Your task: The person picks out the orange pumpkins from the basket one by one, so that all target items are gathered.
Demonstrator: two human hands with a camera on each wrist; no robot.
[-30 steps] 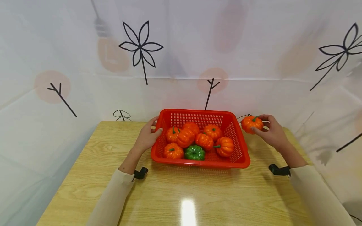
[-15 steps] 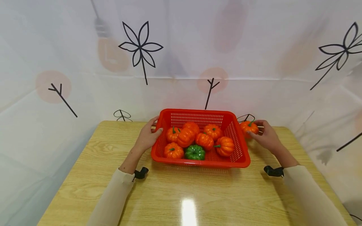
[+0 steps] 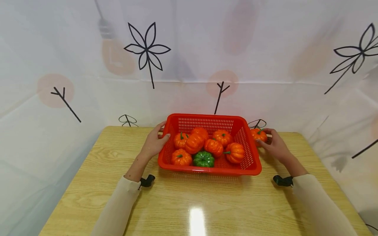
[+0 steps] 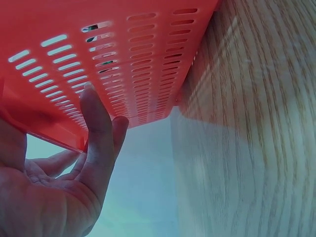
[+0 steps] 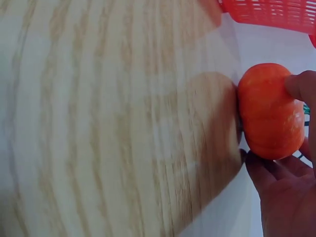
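Note:
A red slotted plastic basket sits toward the table's far side. In it lie several small orange pumpkins and a green one. My left hand grips the basket's left rim, thumb on top; the left wrist view shows its fingers against the slotted wall from below. To the right of the basket, my right hand holds another small orange pumpkin between thumb and fingers. This pumpkin is low, close to the tabletop, and the basket's right rim partly hides it in the head view.
The wooden table ends just behind the basket at a white cloth backdrop printed with plants. Black camera mounts are strapped to both wrists.
My right hand has come down and to the left with the orange pumpkin, from beside the basket's upper right corner to near the tabletop. The left hand and basket stay in place.

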